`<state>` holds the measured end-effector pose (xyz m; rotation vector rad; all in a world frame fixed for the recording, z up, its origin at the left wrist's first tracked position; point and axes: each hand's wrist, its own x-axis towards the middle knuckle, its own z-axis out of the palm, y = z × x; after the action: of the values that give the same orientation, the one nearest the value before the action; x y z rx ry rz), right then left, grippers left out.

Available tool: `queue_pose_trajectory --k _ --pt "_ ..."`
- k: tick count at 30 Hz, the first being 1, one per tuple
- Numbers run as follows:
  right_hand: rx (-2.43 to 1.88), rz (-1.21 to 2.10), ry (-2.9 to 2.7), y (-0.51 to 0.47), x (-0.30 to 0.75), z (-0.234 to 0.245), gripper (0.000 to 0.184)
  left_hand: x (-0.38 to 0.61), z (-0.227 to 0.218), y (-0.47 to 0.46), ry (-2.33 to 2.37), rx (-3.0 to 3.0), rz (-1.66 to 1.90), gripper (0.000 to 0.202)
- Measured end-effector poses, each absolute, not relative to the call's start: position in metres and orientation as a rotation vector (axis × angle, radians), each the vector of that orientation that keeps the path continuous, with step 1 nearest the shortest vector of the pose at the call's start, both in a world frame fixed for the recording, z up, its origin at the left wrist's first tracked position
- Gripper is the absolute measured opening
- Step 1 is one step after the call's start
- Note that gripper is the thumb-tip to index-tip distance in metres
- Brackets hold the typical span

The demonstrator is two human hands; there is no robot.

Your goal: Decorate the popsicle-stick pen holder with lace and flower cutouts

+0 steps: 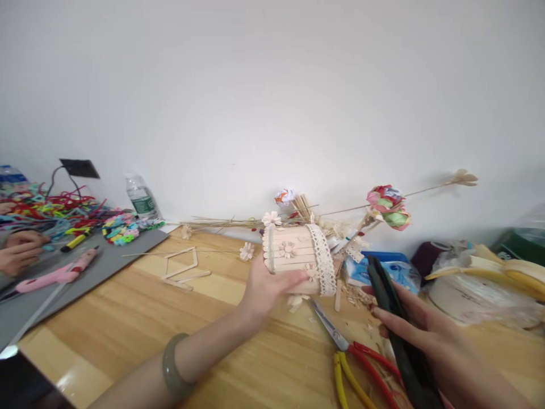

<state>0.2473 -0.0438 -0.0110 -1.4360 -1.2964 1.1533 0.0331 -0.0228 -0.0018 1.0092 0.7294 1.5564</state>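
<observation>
My left hand (270, 284) is wrapped round a cup-shaped holder (293, 244) made of pale craft sticks, tipped on its side above the table. Small wooden flowers decorate its wall, and a cream lace band (322, 258) runs round its right end. In my right hand (419, 321) is a long black object (400, 335), its upper end tilted away from me; its kind is unclear. Between my hands lie scissors (334, 329) with red handles and a tool with yellow handles (340, 378), its upper part hidden under the scissors.
Craft sticks (181, 278) lie at left on the wooden table (204, 346). Behind are paper flowers (387, 204) and a tissue pack (357, 272); a peeled banana (502, 270) is at right. Another person's hands (21, 250), a pink glue gun (59, 275) and a water bottle (140, 196) are left.
</observation>
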Motion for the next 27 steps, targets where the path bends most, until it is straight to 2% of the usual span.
queue_pose_trajectory --k 5,8,10,16,21,27 --pt "-1.244 1.437 -1.099 -0.040 0.246 -0.009 0.080 0.035 0.000 -0.022 0.708 0.778 1.576 0.034" --pt "-1.294 1.413 -0.933 -0.040 0.244 -0.010 0.093 0.035 0.001 -0.022 0.695 0.734 1.593 0.034" --pt "-1.336 1.337 -0.925 -0.040 0.246 -0.011 0.095 0.035 0.000 -0.022 0.688 0.727 1.595 0.034" --pt "-1.519 1.209 -0.945 -0.037 0.257 -0.021 0.073 0.036 0.000 -0.023 0.712 0.704 1.580 0.033" --pt "-1.336 1.237 -1.226 -0.035 0.254 -0.027 0.072 0.035 0.000 -0.024 0.730 0.702 1.560 0.037" --pt "-1.435 1.006 -1.329 -0.041 0.256 -0.025 0.042 0.035 -0.001 -0.023 0.694 0.800 1.551 0.034"
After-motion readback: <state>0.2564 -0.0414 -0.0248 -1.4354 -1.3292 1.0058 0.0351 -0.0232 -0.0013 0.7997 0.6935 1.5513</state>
